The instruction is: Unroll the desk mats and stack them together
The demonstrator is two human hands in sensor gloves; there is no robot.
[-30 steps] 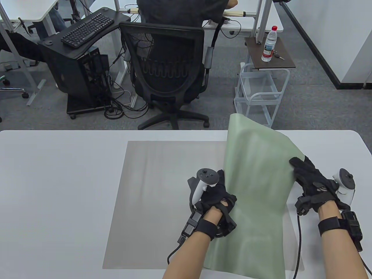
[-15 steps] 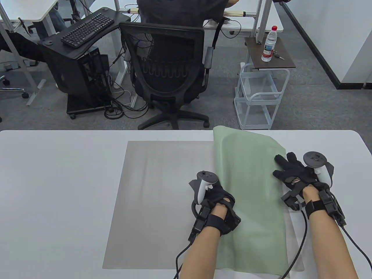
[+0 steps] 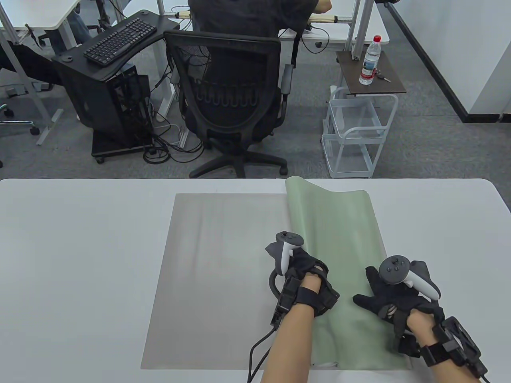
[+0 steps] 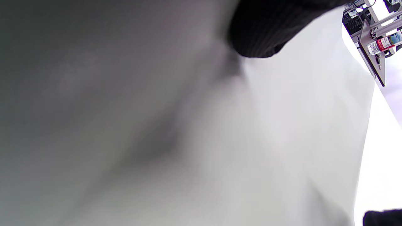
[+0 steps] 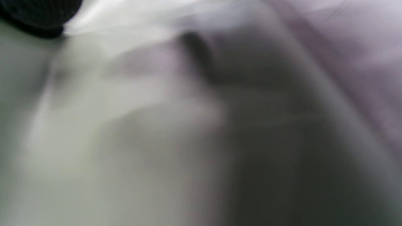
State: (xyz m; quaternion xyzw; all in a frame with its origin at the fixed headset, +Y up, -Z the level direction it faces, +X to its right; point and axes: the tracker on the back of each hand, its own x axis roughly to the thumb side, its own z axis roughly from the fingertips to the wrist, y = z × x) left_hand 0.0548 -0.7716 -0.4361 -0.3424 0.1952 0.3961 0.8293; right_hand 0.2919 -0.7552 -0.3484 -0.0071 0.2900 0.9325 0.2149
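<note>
Grip, right hand (image 3: pixel 393 297): fingers spread flat, green mat (image 3: pixel 335 239) being pressed down, likely against curl. Grip, left hand (image 3: pixel 305 267): mat's left edge being pinned, fingers hidden. Green mat is lying over grey mat (image 3: pixel 215 271) on bench (image 3: pixel 80 259).

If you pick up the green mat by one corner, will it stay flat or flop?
The thin pale green desk mat would probably flop; its surface ripples near the right hand. It may curl back too, since its left edge lifts beside the left hand.
</note>
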